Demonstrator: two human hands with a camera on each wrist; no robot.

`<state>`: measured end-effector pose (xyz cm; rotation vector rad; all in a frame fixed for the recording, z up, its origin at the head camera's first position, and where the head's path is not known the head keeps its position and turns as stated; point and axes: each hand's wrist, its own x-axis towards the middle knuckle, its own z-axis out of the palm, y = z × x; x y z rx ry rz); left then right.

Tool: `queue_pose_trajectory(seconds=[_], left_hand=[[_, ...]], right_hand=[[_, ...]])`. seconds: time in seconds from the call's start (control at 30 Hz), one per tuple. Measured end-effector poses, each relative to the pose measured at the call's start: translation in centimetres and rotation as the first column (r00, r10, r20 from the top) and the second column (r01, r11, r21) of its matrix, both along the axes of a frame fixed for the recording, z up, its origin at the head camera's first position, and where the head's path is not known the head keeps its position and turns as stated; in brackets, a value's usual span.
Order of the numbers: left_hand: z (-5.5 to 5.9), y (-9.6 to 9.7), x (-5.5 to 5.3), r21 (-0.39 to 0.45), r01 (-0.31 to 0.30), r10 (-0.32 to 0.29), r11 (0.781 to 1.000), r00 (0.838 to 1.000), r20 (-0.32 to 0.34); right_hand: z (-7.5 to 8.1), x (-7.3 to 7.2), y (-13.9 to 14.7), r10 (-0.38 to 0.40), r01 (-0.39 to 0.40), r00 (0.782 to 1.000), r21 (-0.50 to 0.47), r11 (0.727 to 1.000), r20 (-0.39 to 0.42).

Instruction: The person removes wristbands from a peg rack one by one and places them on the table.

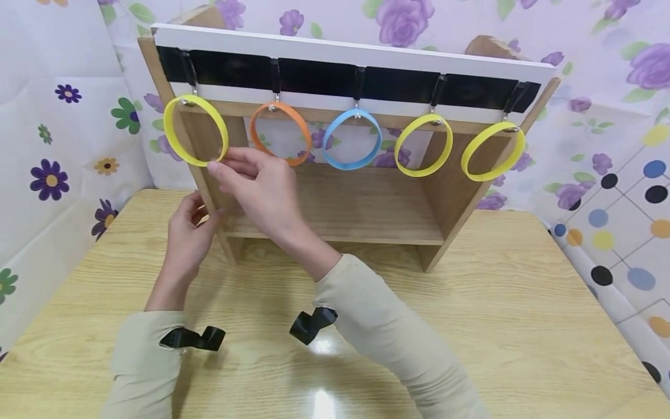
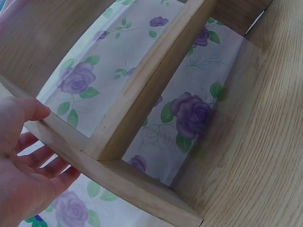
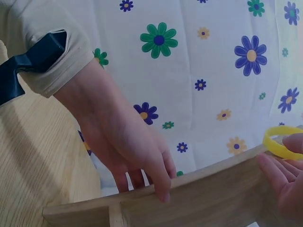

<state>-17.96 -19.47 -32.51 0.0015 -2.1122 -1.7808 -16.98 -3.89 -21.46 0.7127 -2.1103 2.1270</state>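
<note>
A: R hand, what's it got?

B: Thumb & fingertips nearly closed, pinching the low edge of the yellow ring at the rack's L end, up front. Other fingers loosely bent, partly hidden behind one another.

A: Ring on its hook?

B: Top meets it, but can't tell if it's looped over or just touching. R wrist cam cuts off both ring & R hand at the frame edge.

A: L hand?

B: Curled on the rack's L side panel, below the ring: thumb on inner side, fingers outside. Head cam loses some fingertips behind the panel; L wrist cam shows the grip better, tho palm's cut off.

A: Anything in the way?

B: R hand covers a bit of the orange ring, next along the rack. R forearm crosses in front of the rack's lower L part, hiding some of the shelf edge.

A: Rest?

B: Blue ring hangs mid-rack, two more yellow rings toward its R end. Table under the rack, flowered sheet behind. Black straps on both sleeves, in front of the rack.
</note>
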Motion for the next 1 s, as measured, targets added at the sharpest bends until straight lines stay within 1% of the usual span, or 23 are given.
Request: queue_pose_trajectory(seconds=[0.2, 0.37, 0.5, 0.57, 0.7, 0.83, 1.0], left_hand=[[0.0, 0.0, 0.0, -0.016, 0.016, -0.016, 1.0, 1.0, -0.001], [-0.1, -0.2, 0.0, -0.01, 0.032, -0.033, 0.999, 0.999, -0.011], [-0.1, -0.3, 0.1, -0.035, 0.036, -0.036, 0.999, 0.999, -0.001], [-0.1, -0.3, 0.1, -0.054, 0.037, -0.037, 0.998, 0.999, 0.005], [-0.1, -0.4, 0.1, -0.062, 0.04, -0.039, 0.997, 0.999, 0.009], [-0.1, -0.4, 0.1, -0.053, 0.045, -0.045, 0.998, 0.999, 0.002], [-0.2, -0.4, 0.1, -0.041, 0.049, -0.05, 0.998, 0.999, -0.008]], right_hand=[[0.4, 0.2, -0.3, 0.02, -0.019, 0.999, -0.027, 0.999, 0.033], [0.8, 0.4, -0.6, -0.002, 0.004, 0.999, -0.057, 0.998, 0.04], [1.3, 0.4, -0.8, -0.011, 0.019, 0.997, -0.111, 0.994, 0.071], [1.6, 0.4, -0.9, -0.004, 0.016, 0.997, -0.141, 0.99, 0.083], [1.9, 0.5, -1.1, 0.014, 0.005, 0.995, -0.197, 0.98, 0.095], [2.4, 0.5, -1.2, 0.023, -0.002, 0.995, -0.22, 0.976, 0.092], [3.2, 0.7, -1.3, 0.023, -0.011, 0.998, -0.2, 0.98, 0.059]])
